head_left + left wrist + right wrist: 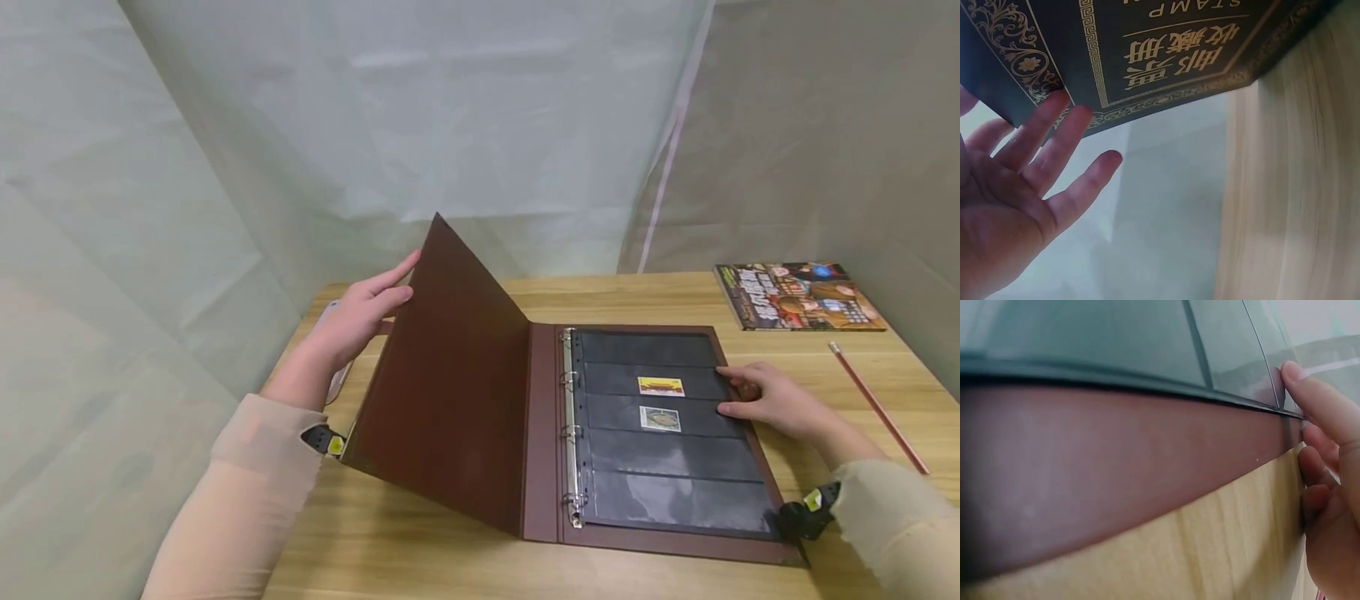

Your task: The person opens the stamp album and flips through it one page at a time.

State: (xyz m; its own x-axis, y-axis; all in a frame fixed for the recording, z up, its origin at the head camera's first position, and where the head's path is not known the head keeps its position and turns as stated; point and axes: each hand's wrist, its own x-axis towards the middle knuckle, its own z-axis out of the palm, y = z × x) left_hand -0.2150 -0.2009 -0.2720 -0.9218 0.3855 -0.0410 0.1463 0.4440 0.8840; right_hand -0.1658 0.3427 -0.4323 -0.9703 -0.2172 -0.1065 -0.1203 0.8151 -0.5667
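A dark brown stamp album (542, 433) lies on the table, its front cover (457, 375) standing steeply tilted at the left. My left hand (363, 312) touches the cover's outer side near its far edge. In the left wrist view its fingers (1060, 140) are spread and fairly straight against the gold-patterned cover (1166, 62). My right hand (776, 402) rests at the album's right edge, thumb and a finger on the black pocket page (675, 458). A yellow-and-red stamp (661, 387) and a pale stamp (660, 418) sit in separate pockets.
Metal rings (572, 433) bind the page along the spine. A colourful book (798, 296) lies at the back right, and a red pencil (877, 408) with a white end lies right of my right hand. Behind the left hand, a pale object (339, 385) is partly hidden.
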